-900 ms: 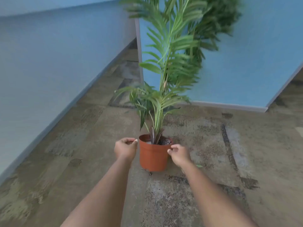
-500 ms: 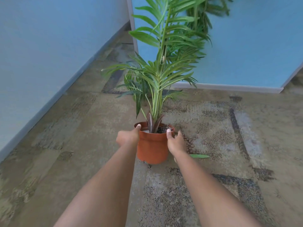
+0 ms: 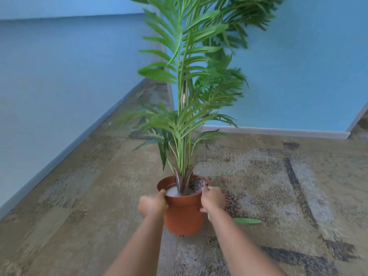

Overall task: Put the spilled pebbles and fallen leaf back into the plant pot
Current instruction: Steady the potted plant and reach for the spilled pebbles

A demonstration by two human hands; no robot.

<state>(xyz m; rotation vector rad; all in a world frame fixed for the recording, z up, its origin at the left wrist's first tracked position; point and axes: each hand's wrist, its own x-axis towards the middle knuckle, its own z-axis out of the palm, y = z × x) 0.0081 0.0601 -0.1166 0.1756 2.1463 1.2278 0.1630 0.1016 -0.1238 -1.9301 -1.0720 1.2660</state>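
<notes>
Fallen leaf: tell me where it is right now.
In the head view the leaf lies flat on the carpet, right of the pot, just past the right hand and near the spilled pebbles.

No writing, label, brand, number or sign can be read anywhere in this view: the terracotta-coloured plastic plant pot (image 3: 183, 212) gripped between the two hands bears no print on its visible wall, and the blue walls and patterned carpet around it carry none either
</notes>
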